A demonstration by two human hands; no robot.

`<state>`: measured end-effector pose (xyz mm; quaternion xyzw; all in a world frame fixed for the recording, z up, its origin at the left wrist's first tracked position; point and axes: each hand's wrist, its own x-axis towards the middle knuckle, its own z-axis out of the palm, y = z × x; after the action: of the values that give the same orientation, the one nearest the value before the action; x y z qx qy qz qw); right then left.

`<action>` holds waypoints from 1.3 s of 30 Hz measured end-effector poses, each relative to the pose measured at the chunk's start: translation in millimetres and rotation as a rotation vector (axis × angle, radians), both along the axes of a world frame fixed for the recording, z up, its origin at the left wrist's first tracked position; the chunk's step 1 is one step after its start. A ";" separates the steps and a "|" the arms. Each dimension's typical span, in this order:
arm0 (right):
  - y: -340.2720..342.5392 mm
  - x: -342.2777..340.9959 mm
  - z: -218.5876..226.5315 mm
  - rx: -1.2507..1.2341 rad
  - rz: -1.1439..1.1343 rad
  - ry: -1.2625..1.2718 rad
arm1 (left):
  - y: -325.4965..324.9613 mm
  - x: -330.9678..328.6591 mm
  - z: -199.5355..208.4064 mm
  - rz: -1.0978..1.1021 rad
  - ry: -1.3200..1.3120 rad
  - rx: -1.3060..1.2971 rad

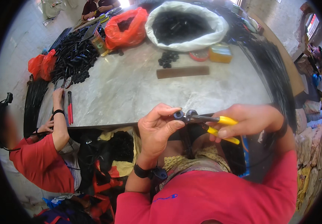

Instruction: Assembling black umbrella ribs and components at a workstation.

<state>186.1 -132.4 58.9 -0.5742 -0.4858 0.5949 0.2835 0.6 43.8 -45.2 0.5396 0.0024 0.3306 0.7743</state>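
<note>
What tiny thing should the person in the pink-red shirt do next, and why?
Perhaps gently squeeze the yellow-handled metal pliers: the right hand holds their handles spread apart, and their head sits right by the small round black part pinched in the left hand.

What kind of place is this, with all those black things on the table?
It looks like a small workshop, maybe for handling little parts. You can tell from the heap of black pieces, the big white sack holding more, and the yellow-handled pliers in the right hand.
</note>
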 end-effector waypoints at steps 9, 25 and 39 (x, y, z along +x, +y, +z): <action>10.7 3.8 34.5 -0.115 0.182 -0.232 | -5.8 -0.3 5.3 -0.005 -0.015 0.018; 17.4 -5.4 34.4 -0.200 0.076 -0.207 | -1.5 2.4 1.9 0.021 0.053 -0.035; 24.7 -2.7 65.3 -0.248 0.185 -0.347 | -3.2 -0.4 4.8 0.057 0.042 0.031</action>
<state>183.5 -107.7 124.2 -0.6513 -0.5010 0.5658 0.0675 0.2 40.5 -40.4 0.5581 0.0288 0.3410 0.7559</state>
